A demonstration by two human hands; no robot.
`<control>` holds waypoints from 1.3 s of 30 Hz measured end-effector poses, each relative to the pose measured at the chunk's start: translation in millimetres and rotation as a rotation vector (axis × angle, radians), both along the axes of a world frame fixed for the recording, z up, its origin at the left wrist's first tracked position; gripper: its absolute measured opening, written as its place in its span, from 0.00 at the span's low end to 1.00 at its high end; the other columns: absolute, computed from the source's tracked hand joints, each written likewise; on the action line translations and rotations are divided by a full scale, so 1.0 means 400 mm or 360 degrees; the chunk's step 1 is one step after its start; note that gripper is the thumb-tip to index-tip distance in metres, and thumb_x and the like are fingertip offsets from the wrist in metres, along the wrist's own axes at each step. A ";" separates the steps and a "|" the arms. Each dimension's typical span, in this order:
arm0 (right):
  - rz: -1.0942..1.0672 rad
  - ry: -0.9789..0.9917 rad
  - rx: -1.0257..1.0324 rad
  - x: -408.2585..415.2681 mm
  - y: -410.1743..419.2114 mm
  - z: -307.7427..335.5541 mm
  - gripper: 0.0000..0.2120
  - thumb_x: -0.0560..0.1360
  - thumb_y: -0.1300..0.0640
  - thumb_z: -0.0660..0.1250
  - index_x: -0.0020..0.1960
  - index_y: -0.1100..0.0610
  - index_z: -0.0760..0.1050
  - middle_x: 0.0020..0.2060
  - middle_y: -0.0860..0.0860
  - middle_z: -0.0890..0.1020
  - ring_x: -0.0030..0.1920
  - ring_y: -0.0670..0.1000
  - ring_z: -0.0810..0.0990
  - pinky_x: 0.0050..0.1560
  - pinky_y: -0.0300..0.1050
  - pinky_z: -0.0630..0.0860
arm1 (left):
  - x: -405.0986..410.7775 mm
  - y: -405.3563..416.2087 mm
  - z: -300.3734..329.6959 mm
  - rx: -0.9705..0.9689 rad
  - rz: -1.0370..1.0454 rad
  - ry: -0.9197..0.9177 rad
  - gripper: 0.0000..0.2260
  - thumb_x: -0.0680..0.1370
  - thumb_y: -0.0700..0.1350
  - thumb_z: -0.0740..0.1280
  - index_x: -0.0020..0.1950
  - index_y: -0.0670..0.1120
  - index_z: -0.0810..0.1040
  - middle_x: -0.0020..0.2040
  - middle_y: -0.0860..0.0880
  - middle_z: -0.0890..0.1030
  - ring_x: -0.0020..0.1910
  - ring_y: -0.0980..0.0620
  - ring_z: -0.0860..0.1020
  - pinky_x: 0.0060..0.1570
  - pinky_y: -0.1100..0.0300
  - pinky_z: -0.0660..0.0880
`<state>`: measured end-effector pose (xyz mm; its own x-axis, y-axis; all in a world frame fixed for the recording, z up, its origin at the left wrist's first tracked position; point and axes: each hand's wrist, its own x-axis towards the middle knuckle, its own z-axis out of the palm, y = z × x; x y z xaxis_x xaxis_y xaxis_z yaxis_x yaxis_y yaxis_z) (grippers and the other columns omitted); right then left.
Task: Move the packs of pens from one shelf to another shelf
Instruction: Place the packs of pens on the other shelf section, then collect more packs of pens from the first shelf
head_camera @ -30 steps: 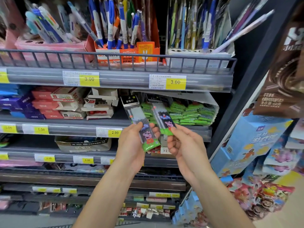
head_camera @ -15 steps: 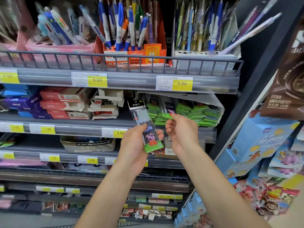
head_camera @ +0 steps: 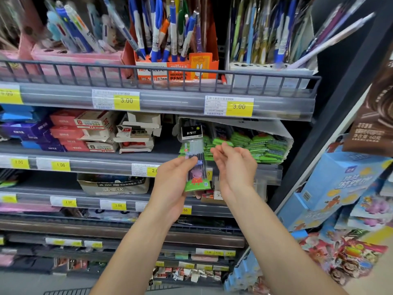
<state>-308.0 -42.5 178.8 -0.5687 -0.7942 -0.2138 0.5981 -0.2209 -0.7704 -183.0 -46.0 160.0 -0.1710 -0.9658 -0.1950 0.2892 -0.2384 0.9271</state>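
Left hand: the left hand [head_camera: 172, 184] pinches a pen pack [head_camera: 194, 160], thumb on its front, pack upright with black header on top.
Right hand: the right hand [head_camera: 236, 167] at 3 o'clock of the pack, just beside it, fingers loosely curled, holding nothing.
Pile: green packs [head_camera: 251, 143] heaped in a box [head_camera: 265, 126] on the second shelf [head_camera: 102, 165], at 1 o'clock of the hands.
Above: upright pens [head_camera: 168, 30] behind a rail [head_camera: 148, 70].

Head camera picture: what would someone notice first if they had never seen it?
First, the left hand in the middle, gripping a pen pack with a pink cartoon pig on green, while the right hand beside it holds nothing. Right behind them lies a pile of green packs in an open box on the shelf. Higher up, pens stand in an orange display box.
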 end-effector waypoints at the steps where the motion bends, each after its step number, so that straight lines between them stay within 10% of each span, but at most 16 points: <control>1: 0.0010 -0.0028 0.0002 -0.006 -0.006 0.006 0.06 0.79 0.69 0.68 0.51 0.62 0.72 0.41 0.59 0.84 0.40 0.53 0.87 0.43 0.40 0.82 | 0.000 -0.003 0.000 -0.0036 0.0013 -0.0048 0.07 0.81 0.42 0.71 0.48 0.45 0.89 0.47 0.43 0.89 0.41 0.49 0.87 0.37 0.56 0.81; 6: 0.0178 0.0111 -0.0016 -0.022 0.011 0.000 0.06 0.79 0.69 0.67 0.53 0.62 0.73 0.48 0.60 0.86 0.50 0.57 0.86 0.51 0.44 0.83 | 0.007 -0.026 0.017 -0.0177 0.0117 -0.0304 0.12 0.77 0.44 0.78 0.59 0.44 0.85 0.47 0.44 0.89 0.48 0.44 0.88 0.51 0.43 0.85; 11: 0.0234 0.1314 -0.0188 -0.005 0.100 -0.057 0.06 0.78 0.50 0.69 0.54 0.46 0.81 0.43 0.46 0.82 0.45 0.49 0.81 0.42 0.47 0.81 | -0.001 -0.091 0.079 -0.0283 0.0160 -0.0556 0.16 0.72 0.43 0.82 0.54 0.44 0.80 0.52 0.41 0.86 0.53 0.40 0.86 0.58 0.41 0.82; 15: 0.0151 0.2279 -0.0472 -0.006 0.088 -0.076 0.16 0.79 0.50 0.70 0.65 0.53 0.81 0.45 0.48 0.76 0.43 0.48 0.75 0.40 0.37 0.75 | -0.024 -0.144 0.117 -0.0450 0.0113 -0.0790 0.13 0.74 0.44 0.80 0.50 0.38 0.81 0.49 0.40 0.84 0.45 0.50 0.80 0.46 0.56 0.76; 19: -0.0432 0.2859 -0.0405 -0.043 0.010 -0.051 0.10 0.79 0.59 0.72 0.60 0.60 0.84 0.38 0.53 0.79 0.39 0.54 0.75 0.33 0.49 0.75 | -0.024 -0.158 0.117 -0.0500 0.0111 -0.0754 0.07 0.80 0.43 0.73 0.49 0.39 0.82 0.40 0.43 0.86 0.29 0.56 0.82 0.31 0.61 0.80; 24: -0.0601 0.3159 -0.0181 -0.075 -0.054 -0.024 0.05 0.78 0.57 0.73 0.50 0.56 0.87 0.32 0.54 0.74 0.37 0.58 0.73 0.27 0.44 0.68 | -0.007 -0.149 0.062 -0.1016 0.0359 -0.1232 0.05 0.81 0.50 0.70 0.54 0.52 0.85 0.44 0.54 0.85 0.39 0.62 0.80 0.42 0.63 0.75; 29: -0.0504 0.3325 -0.0055 -0.070 -0.082 -0.040 0.06 0.78 0.58 0.72 0.53 0.58 0.85 0.36 0.59 0.78 0.42 0.64 0.79 0.37 0.54 0.78 | -0.021 -0.165 0.006 -0.1303 0.0209 -0.1435 0.14 0.83 0.50 0.69 0.66 0.48 0.84 0.61 0.45 0.84 0.60 0.46 0.79 0.62 0.52 0.74; 39: -0.0648 0.2928 -0.0252 -0.114 -0.081 -0.096 0.06 0.79 0.63 0.70 0.50 0.65 0.84 0.38 0.58 0.79 0.39 0.60 0.76 0.51 0.58 0.80 | -0.059 -0.205 -0.038 -0.1304 0.0397 -0.1222 0.10 0.82 0.46 0.71 0.62 0.47 0.86 0.61 0.46 0.84 0.57 0.63 0.74 0.58 0.79 0.65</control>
<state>-353.5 -75.1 140.4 -0.1064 -0.5196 0.8478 -0.9338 -0.2406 -0.2647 -206.5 -128.2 144.8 -0.0654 -0.8409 0.5372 -0.4645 0.5021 0.7295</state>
